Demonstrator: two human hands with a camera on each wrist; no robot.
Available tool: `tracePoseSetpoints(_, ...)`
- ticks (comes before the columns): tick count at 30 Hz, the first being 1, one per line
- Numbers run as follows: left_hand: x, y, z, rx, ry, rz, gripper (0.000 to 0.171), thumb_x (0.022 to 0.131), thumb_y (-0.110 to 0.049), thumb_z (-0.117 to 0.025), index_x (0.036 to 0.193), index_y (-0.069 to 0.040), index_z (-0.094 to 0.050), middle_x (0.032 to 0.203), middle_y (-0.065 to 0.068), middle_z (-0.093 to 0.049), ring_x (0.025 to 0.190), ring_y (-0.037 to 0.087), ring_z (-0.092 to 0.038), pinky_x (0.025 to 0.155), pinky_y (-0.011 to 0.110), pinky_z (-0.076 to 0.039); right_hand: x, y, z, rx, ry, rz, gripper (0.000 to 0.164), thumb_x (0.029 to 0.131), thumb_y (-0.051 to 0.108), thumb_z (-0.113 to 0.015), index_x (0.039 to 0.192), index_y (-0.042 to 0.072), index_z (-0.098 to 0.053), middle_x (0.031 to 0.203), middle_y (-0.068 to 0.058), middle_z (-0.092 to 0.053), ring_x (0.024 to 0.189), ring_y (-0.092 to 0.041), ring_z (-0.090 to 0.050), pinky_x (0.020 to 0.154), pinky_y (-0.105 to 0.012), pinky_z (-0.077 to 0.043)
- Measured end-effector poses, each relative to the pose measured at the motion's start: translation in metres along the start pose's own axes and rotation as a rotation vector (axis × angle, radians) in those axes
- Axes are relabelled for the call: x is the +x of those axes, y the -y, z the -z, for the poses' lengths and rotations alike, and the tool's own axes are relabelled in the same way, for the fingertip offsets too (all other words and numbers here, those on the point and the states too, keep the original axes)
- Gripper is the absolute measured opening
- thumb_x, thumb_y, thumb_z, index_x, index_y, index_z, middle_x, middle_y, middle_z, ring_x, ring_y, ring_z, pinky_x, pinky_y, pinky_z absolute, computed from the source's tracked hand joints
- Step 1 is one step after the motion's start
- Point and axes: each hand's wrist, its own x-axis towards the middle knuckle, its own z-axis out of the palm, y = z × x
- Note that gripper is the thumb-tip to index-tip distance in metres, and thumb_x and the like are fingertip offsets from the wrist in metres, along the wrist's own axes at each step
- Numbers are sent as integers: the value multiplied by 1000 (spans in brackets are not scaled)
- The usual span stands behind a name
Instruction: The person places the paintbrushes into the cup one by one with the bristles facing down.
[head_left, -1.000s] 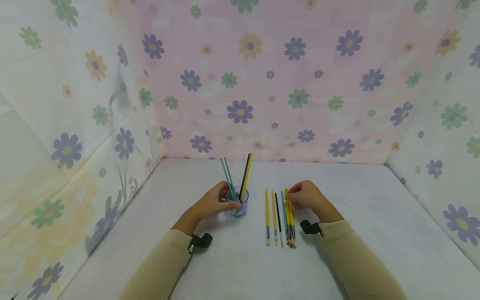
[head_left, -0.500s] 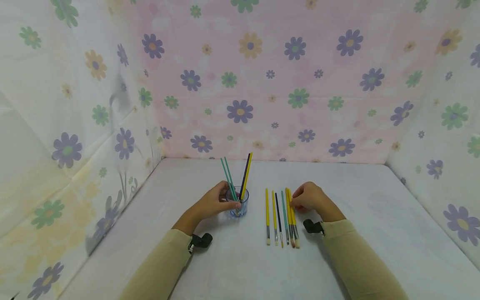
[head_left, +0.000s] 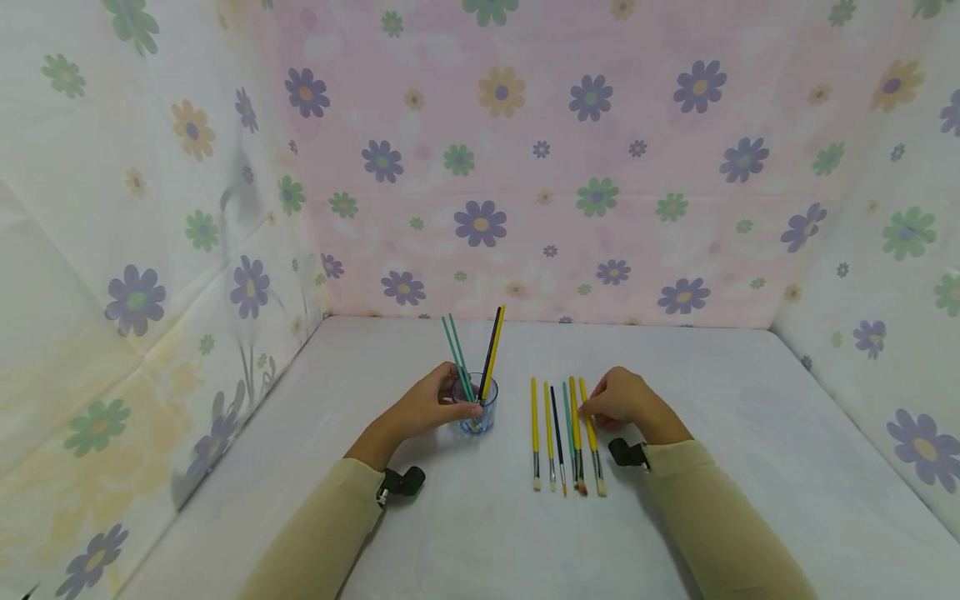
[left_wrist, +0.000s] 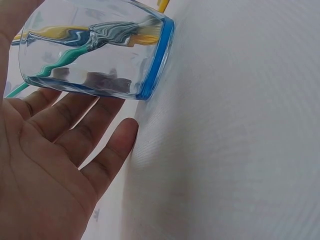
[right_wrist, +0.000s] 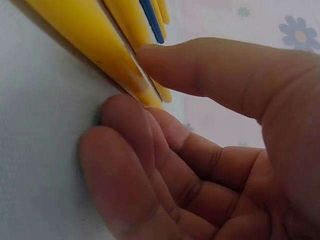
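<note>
My left hand [head_left: 429,406] grips a clear glass [head_left: 487,415] with a blue base [left_wrist: 159,62], thumb on the near side. Two teal paintbrushes [head_left: 454,340], a dark one [head_left: 491,343] and a yellow one lean in it, bristles down. To the right, my right hand [head_left: 621,397] pinches the rightmost yellow paintbrush [head_left: 591,437] near its handle end, over the table. In the right wrist view the thumb lies along one side of that handle [right_wrist: 75,37], fingertips on the other. Left of it lie more paintbrushes: a thick yellow [head_left: 577,425], a teal [head_left: 567,417], a dark [head_left: 557,422] and two yellow [head_left: 535,417].
Flower-patterned cloth walls [head_left: 525,183] enclose the white-covered table [head_left: 480,533] at the back and both sides. The brush row lies between the glass and my right hand, bristles toward me. A black camera mount [head_left: 626,452] sits at each wrist.
My right hand has shifted slightly right, drawing the rightmost yellow paintbrush away from the bunched ones, so a gap shows between them. My left hand and the glass have stayed put.
</note>
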Motion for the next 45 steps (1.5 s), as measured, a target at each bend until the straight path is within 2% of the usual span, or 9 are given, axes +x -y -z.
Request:
tracePoseSetpoints(8, -1, -2, -1, 8, 0, 10, 67, 82, -51, -86, 128, -18, -51, 108, 0, -72, 103, 20, -66, 100, 42, -53, 1, -1, -2, -3, 3, -4, 35, 80, 23, -89, 95, 2, -66, 79, -10, -72, 65, -20, -69, 59, -27, -59)
tracePoseSetpoints(22, -2, -5, -1, 16, -17, 21, 66, 82, -52, -85, 128, -19, -52, 109, -1, -73, 105, 18, -67, 103, 46, -53, 0, -2, 4, 109, -9, -39, 38, 85, 25, -82, 108, 0, -64, 86, -13, -72, 72, -22, -70, 63, -29, -61)
tracePoseSetpoints(36, -2, -4, -2, 3, -19, 21, 65, 83, -48, -86, 130, -18, -53, 109, -2, -74, 102, 19, -68, 101, 45, -52, -3, 8, 11, 269, -64, 48, 36, 92, 26, -76, 115, 0, -66, 99, -16, -71, 76, -22, -72, 68, -31, -63)
tracePoseSetpoints(45, -1, -3, -2, -8, -16, 20, 65, 82, -50, -85, 129, -18, -53, 107, -2, -75, 99, 18, -68, 96, 41, -53, -14, 23, 18, 359, -101, 162, 35, 95, 27, -73, 118, 0, -68, 108, -18, -72, 82, -22, -75, 72, -32, -64)
